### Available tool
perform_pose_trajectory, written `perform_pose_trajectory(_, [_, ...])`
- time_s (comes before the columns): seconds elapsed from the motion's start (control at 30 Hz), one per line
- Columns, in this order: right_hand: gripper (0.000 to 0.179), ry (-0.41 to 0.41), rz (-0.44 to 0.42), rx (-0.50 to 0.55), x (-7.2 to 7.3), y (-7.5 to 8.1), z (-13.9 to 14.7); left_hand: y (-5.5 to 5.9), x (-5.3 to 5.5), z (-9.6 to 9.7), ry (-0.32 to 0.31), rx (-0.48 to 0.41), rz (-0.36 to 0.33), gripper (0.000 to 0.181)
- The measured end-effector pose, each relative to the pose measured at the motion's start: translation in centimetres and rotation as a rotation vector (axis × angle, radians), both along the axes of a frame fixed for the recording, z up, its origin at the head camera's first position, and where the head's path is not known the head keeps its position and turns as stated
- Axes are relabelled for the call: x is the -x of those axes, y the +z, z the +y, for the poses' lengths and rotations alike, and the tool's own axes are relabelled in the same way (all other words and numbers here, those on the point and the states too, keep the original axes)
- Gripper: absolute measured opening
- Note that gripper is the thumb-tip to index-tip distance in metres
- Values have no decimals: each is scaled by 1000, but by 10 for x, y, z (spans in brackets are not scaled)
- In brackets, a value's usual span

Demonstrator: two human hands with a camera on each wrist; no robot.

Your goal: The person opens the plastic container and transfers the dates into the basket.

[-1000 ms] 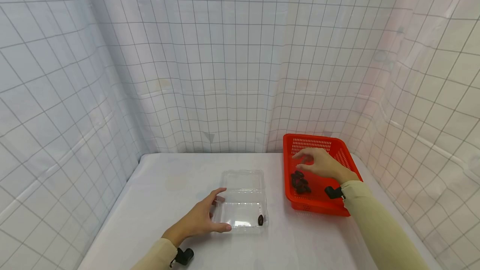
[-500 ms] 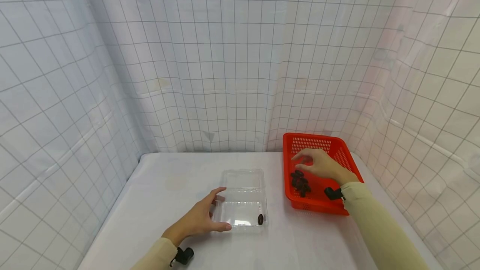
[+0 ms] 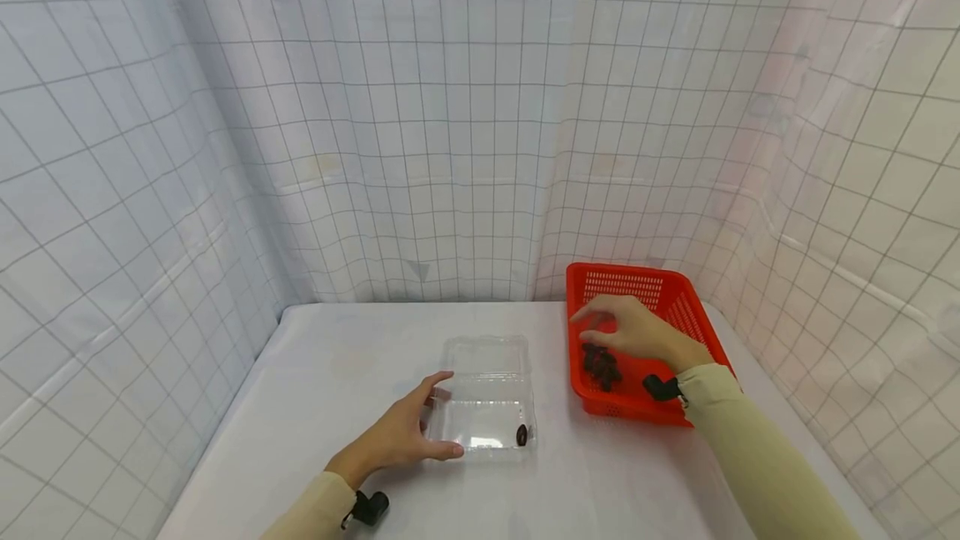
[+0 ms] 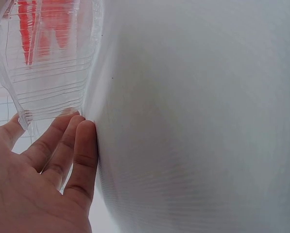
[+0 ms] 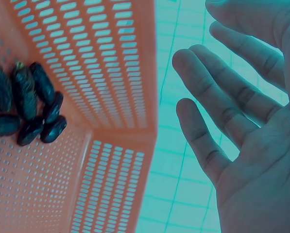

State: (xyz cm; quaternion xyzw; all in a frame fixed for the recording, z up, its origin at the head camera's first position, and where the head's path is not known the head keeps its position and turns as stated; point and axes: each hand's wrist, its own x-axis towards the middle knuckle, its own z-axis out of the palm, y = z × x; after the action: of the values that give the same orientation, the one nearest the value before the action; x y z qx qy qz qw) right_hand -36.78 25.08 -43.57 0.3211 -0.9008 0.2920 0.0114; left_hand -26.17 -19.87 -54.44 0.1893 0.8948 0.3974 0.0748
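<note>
On the left, a hinged clear plastic box (image 3: 480, 417) lies with its lid folded back. One dark brown date (image 3: 522, 435) lies in its front right corner. My left hand (image 3: 401, 433) spans the box's left end, thumb along the front corner and index finger by the hinge. In the left wrist view, its fairly straight fingertips rest at the box's side (image 4: 50, 90). Over the red basket (image 3: 637, 411) hovers my right hand (image 3: 626, 328), its fingers spread with nothing between them. Below its fingertips, several wrinkled dates (image 3: 602, 369) are heaped on the basket floor.
The perforated basket walls (image 5: 86, 53) rise around the dates. Both things stand on a white-covered table (image 3: 360, 357). White curtains with a grid pattern (image 3: 450, 148) close off the back and both sides.
My right hand has shifted slightly left over the heap of dates, and some dates in the heap have changed position. The left hand and the box have stayed put.
</note>
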Motion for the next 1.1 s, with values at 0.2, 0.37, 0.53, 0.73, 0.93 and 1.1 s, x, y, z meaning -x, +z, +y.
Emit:
perform_pose_trajectory(0.2, [30, 40, 17, -35, -9, 7, -12, -1, 1, 0, -3, -8, -2, 124])
perform_pose_trajectory(0.37, [29, 92, 23, -53, -16, 11, -23, -1, 1, 0, -5, -12, -3, 124])
perform_pose_trajectory(0.53, [27, 148, 26, -81, -22, 11, -35, 0, 0, 0, -2, -8, 0, 125])
perform_pose_trajectory(0.73, [28, 206, 4, -114, -29, 9, -48, 2, -3, 1, -4, -12, -6, 124])
perform_pose_trajectory(0.93, [29, 279, -20, -139, -36, 8, -63, 5, -5, 1, -12, -19, -5, 123])
perform_pose_trajectory(1.1, [31, 323, -44, -182, -38, 4, -75, 4, -4, 1, 0, -13, -15, 124])
